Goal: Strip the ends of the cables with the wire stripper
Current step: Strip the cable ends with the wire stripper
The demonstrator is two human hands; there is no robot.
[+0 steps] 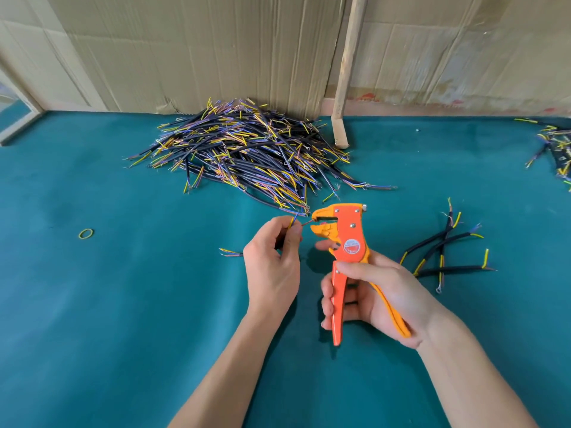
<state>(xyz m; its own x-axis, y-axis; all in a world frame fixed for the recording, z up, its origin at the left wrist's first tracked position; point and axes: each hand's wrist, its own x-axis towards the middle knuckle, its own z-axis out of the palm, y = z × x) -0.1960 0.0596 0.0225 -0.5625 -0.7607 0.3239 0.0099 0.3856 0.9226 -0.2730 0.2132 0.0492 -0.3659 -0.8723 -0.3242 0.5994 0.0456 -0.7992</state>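
My right hand grips the handles of an orange wire stripper, held upright with its jaws pointing left. My left hand pinches a short black cable whose yellow, blue and reddish inner wires stick up past my fingers. One thin wire end reaches the stripper's jaws. The cable's other end pokes out to the left of my hand. A big heap of cut cables lies behind on the green table.
A few cables lie in a small group to the right of the stripper, and more cables sit at the far right edge. A yellow rubber band lies at left. A wooden stick leans on the cardboard wall.
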